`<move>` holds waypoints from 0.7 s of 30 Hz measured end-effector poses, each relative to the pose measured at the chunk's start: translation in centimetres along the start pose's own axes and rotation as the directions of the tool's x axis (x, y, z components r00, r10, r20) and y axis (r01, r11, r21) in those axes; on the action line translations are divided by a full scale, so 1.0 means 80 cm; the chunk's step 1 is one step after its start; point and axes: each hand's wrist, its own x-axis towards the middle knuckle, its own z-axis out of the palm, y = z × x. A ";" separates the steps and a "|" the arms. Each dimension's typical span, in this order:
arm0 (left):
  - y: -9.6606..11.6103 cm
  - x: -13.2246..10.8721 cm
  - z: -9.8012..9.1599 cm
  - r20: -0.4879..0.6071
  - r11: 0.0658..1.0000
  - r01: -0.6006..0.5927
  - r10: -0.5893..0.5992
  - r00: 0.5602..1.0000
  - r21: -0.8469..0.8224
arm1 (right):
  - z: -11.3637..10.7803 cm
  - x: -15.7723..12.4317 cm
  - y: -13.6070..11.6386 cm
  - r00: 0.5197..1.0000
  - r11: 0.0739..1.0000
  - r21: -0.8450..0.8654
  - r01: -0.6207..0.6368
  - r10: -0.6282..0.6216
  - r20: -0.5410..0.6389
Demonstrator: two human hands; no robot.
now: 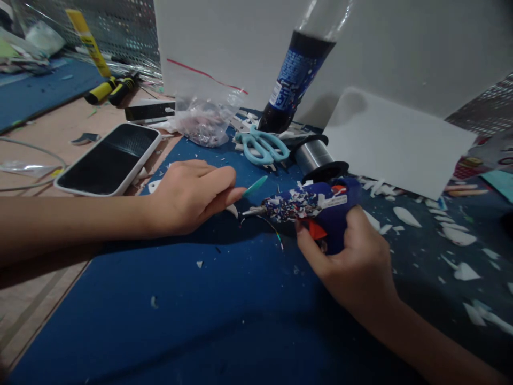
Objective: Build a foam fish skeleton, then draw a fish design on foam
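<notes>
My right hand point(356, 262) is wrapped round the handle of a blue glue gun point(316, 206), a finger at its orange trigger. Bits of paper or foam speckle the gun's front, and its metal nozzle points left. My left hand point(200, 195), closed in a pinch, holds a thin teal leaf-shaped piece point(255, 186) that sticks out beyond the fingertips. Just below those fingertips, at the nozzle tip, a small pale curved piece point(232, 210) shows; whether the fingers also grip it I cannot tell. A thin shiny strand point(274, 230) curves below the gun.
Behind the hands lie light-blue scissors point(262, 147), a wire spool point(318, 158), a dark bottle point(294, 80) and a zip bag point(206, 120). A phone point(110, 158) rests at left near yellow-black tools point(112, 91). White scraps point(459, 235) litter the blue mat point(192, 315).
</notes>
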 end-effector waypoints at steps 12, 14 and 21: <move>0.000 0.001 -0.002 0.001 1.000 -0.007 0.007 1.000 -0.003 | -0.002 0.001 -0.002 0.999 0.999 0.010 -0.045 0.045 0.023; 0.001 0.001 -0.003 0.003 1.000 -0.008 0.008 1.000 0.001 | -0.002 0.001 -0.002 0.999 0.999 0.010 -0.042 0.042 0.018; 0.000 0.001 -0.002 0.000 1.000 -0.014 0.014 1.000 0.002 | -0.001 0.000 -0.003 1.000 1.000 -0.001 -0.003 0.003 -0.007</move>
